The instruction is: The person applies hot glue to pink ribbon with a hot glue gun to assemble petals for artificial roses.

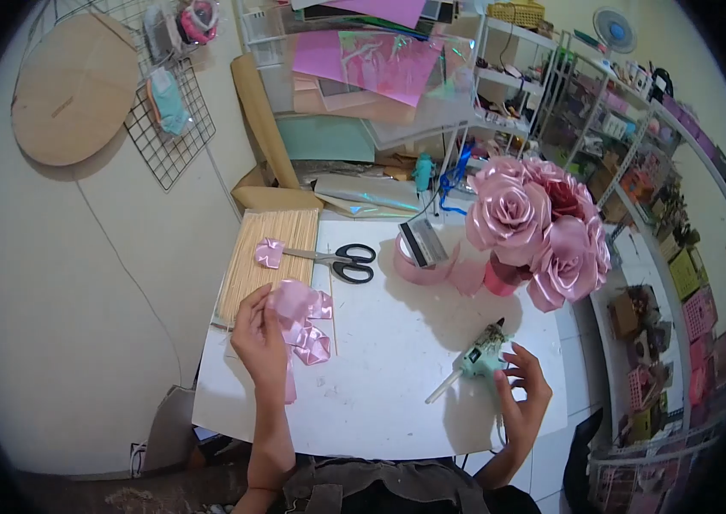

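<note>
Hands: 2, left hand (258, 338) and right hand (524, 396)
Glue gun (481, 355): 1
Scissors (342, 260): 1
Ribbon roses in bouquet (543, 224): at least 4 visible; exact total cannot be told
Ribbon roll (421, 264): 1
Loose ribbon petals (301, 319) by left hand: several bunched, count unclear
Single ribbon petal (270, 253) at scissor tip: 1
Wooden sticks (267, 257): one dense stack, too many to count
Table (380, 385): 1

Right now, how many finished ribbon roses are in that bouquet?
4 visible: a pink rose front left, a pink rose lower right, a dark red rose behind, another pink rose at the back. Others may be hidden.
</note>
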Demonstrator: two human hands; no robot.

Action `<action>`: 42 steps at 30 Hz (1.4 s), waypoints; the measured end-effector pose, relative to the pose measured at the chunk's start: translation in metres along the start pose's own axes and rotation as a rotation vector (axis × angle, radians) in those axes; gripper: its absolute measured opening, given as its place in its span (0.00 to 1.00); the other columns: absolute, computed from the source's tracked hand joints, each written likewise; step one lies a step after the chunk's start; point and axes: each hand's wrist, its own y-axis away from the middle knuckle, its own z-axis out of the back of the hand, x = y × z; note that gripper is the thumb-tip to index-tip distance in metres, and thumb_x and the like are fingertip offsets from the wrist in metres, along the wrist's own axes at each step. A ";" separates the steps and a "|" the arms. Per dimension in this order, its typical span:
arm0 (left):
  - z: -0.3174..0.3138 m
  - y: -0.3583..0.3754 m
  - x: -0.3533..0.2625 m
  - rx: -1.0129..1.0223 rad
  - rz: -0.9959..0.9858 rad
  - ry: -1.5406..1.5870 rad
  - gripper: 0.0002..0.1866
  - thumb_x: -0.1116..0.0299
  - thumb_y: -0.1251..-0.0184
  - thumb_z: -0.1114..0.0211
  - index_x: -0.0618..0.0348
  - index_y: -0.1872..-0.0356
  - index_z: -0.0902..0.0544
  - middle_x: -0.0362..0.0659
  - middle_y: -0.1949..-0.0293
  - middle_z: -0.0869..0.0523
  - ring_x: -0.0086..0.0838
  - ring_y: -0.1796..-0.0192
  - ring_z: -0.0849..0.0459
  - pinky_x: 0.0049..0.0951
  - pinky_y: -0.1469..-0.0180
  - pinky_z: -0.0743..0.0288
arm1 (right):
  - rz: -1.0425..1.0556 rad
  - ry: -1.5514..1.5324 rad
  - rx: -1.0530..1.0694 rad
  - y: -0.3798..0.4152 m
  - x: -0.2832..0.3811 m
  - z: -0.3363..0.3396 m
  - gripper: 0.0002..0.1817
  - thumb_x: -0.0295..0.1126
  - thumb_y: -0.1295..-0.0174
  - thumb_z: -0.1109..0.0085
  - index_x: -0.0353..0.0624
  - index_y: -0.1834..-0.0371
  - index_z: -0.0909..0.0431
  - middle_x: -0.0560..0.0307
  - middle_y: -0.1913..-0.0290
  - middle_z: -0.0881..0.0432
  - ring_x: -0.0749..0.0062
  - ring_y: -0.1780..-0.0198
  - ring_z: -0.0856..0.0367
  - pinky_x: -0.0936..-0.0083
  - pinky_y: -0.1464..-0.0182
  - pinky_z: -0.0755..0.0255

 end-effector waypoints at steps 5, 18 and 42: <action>0.013 0.000 0.037 0.051 -0.198 -0.789 0.15 0.77 0.47 0.44 0.67 0.56 0.28 0.49 0.55 0.26 0.39 0.51 0.27 0.32 0.51 0.34 | 0.019 0.443 0.075 0.003 -0.031 0.015 0.30 0.27 0.62 0.36 0.37 0.50 0.35 0.45 0.57 0.31 0.59 0.58 0.29 0.69 0.59 0.33; 0.068 0.009 0.030 0.351 0.268 -0.950 0.21 0.65 0.66 0.28 0.65 0.70 0.25 0.43 0.73 0.22 0.30 0.75 0.23 0.27 0.71 0.29 | -0.002 0.514 0.136 0.001 -0.031 -0.008 0.28 0.22 0.67 0.45 0.36 0.54 0.35 0.43 0.60 0.32 0.49 0.61 0.30 0.64 0.57 0.34; 0.096 0.002 0.016 0.475 0.072 -0.536 0.15 0.73 0.40 0.50 0.71 0.53 0.28 0.56 0.61 0.21 0.25 0.67 0.22 0.24 0.65 0.30 | -0.087 -0.451 0.293 0.014 0.002 0.019 0.23 0.25 0.66 0.40 0.36 0.61 0.34 0.61 0.73 0.28 0.81 0.71 0.31 0.86 0.67 0.37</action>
